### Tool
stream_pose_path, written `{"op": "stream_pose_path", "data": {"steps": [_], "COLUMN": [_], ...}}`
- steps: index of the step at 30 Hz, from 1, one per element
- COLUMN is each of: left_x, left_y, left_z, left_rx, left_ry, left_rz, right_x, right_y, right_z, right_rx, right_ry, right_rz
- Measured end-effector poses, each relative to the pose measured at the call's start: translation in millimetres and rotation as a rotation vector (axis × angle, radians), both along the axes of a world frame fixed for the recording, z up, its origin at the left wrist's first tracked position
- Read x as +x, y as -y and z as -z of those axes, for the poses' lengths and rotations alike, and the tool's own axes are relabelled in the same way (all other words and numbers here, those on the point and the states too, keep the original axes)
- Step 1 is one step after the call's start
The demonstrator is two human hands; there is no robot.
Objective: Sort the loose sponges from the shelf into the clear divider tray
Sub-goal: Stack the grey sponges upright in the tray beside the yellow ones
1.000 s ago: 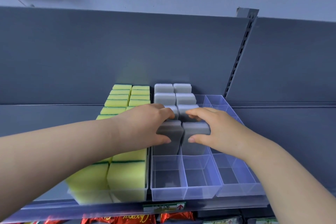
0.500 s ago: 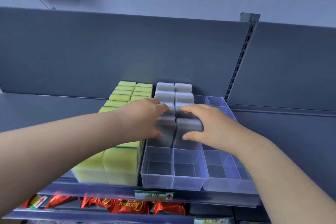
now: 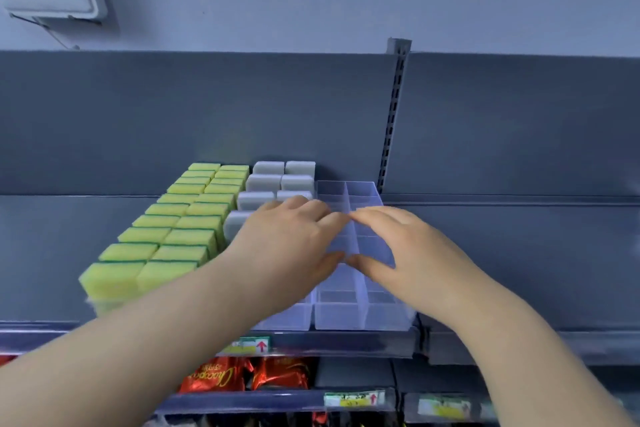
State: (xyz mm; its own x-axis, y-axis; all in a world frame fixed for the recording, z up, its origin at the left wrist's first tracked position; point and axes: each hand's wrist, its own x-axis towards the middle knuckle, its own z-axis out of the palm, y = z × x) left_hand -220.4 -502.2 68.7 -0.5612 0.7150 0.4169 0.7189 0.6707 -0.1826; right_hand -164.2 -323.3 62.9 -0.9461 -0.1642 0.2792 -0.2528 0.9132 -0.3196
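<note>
Both my left hand (image 3: 291, 246) and right hand (image 3: 410, 253) hover slack, empty, over the clear divider tray (image 3: 339, 317). Next, probably: fill bare cells.

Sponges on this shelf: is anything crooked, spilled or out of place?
Nothing stands out. The yellow-green sponges stand in two straight columns, the grey sponges line up beside them, and the clear divider tray sits square on the shelf, its front compartments empty.
</note>
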Motion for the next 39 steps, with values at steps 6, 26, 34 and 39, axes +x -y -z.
{"op": "stream_pose_path", "data": {"steps": [6, 26, 34, 39], "left_x": [96.8, 213.9, 153.9, 116.7], "left_y": [-130.6, -452.5, -603.3, -669.3], "left_z": [41.9, 137.2, 119.4, 114.2], "left_rx": [0.127, 0.193, 0.337, 0.366], "left_ry": [0.116, 0.357, 0.360, 0.319], "left_rz": [0.120, 0.376, 0.376, 0.351], "right_x": [134.7, 334.6, 295.1, 269.1], "right_y": [-132.6, -402.4, -546.1, -619.4], "right_z": [34.5, 142.1, 105.3, 94.4], "right_rx": [0.003, -0.262, -0.117, -0.120], "right_ry": [0.091, 0.199, 0.081, 0.037], "right_rz": [0.307, 0.789, 0.821, 0.826]}}
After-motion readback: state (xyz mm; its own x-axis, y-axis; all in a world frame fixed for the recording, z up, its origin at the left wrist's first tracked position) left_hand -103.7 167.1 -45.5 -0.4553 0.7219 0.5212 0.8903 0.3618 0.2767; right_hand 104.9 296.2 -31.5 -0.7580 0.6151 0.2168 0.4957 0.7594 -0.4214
